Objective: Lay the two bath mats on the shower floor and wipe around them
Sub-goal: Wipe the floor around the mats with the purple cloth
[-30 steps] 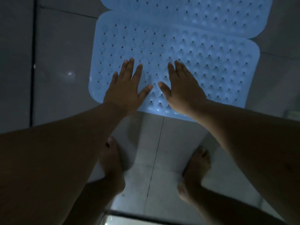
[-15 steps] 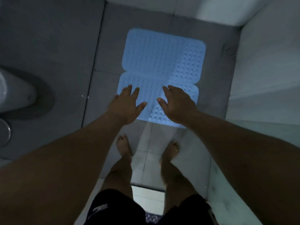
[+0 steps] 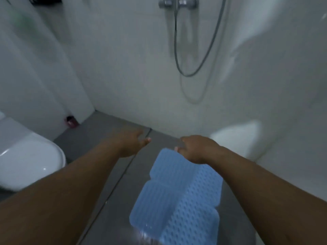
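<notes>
Two light blue perforated bath mats lie end to end on the grey shower floor [image 3: 99, 137]: the far mat [image 3: 169, 167] and the near mat [image 3: 177, 213]. My left hand [image 3: 131, 142] hangs in the air left of the far mat, fingers loosely curled, holding nothing. My right hand [image 3: 194, 149] hovers over the far mat's far edge, fingers curled downward; no object shows in it. The image is motion-blurred, so finger detail is soft. No cloth is in view.
A white toilet [image 3: 26, 156] stands at the left. A shower mixer [image 3: 177, 3] and hose [image 3: 192, 68] hang on the white back wall. A small dark red object [image 3: 71, 121] sits in the far left floor corner. White walls close the right side.
The view has swung up from the floor to the back wall. Both hands have lifted off the near mat and now hang in the air farther forward.
</notes>
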